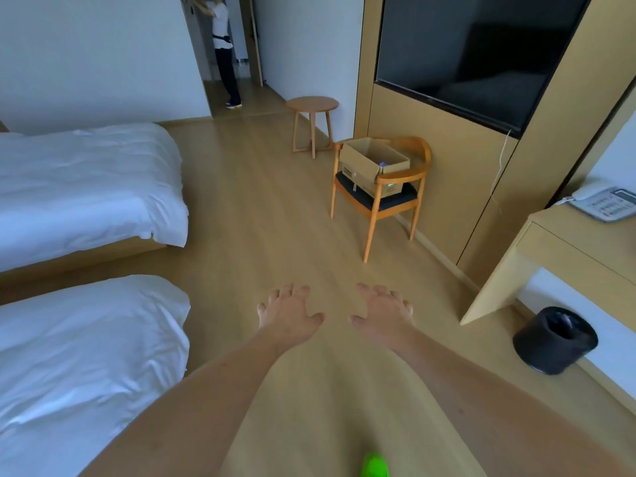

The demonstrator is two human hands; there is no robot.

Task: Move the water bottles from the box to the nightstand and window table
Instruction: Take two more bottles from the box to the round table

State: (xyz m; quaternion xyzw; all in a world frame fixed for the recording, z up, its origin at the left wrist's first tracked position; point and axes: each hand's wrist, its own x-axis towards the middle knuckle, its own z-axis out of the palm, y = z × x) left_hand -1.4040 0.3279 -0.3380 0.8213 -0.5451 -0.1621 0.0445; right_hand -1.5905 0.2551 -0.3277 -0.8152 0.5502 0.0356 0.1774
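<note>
Pale wood floor [261,215] runs the length of the room, carrying a wooden armchair [378,197] with an open cardboard box [373,163] sat on its dark seat. Beyond it a small round side table [312,105] stands. A black waste bin [554,339] sits by the desk [581,242], which holds a telephone [605,203]. Two white-sheeted beds [86,187] line the other side.

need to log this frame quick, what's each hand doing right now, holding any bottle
Left hand: open, fingers spread, holding nothing.
Right hand: open, fingers spread, holding nothing.
No bottle in either; the box sits on the chair ahead.
</note>
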